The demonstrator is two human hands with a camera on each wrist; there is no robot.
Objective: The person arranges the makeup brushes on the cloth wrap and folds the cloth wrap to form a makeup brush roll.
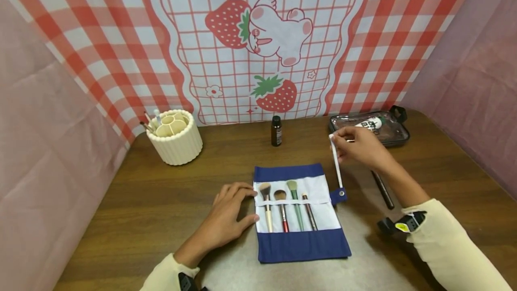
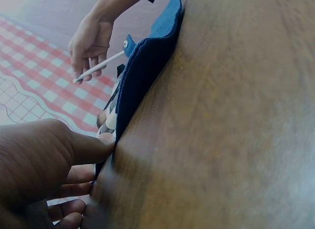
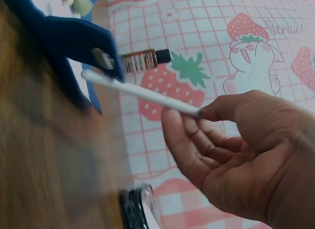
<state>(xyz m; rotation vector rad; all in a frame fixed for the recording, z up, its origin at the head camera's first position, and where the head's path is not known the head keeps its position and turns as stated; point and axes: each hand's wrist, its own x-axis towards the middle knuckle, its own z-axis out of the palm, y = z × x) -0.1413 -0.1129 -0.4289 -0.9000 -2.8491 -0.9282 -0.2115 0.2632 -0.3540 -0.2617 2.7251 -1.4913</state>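
Observation:
A navy and white cloth brush roll [image 1: 304, 247] lies unfolded on the table, a snap tab [image 1: 338, 196] sticking out at its right side. Several makeup brushes stand in its slots, among them a fan-shaped brush [image 1: 265, 192] and a green-handled brush [image 1: 298, 210]. At the roll's left edge my left hand [image 1: 228, 212] rests, thumb and fingertips touching the cloth. Between thumb and fingers, my right hand [image 1: 359, 147] pinches one end of a slim white stick [image 3: 142, 93]. The stick's other end points down toward the snap tab.
A cream ribbed holder [image 1: 177, 147] with a few brushes stands at back left. A small dark bottle [image 1: 276, 131] is behind the roll. At back right sits a black-rimmed clear case [image 1: 393, 134] with a white tube. A dark stick [image 1: 382, 190] lies below my right forearm.

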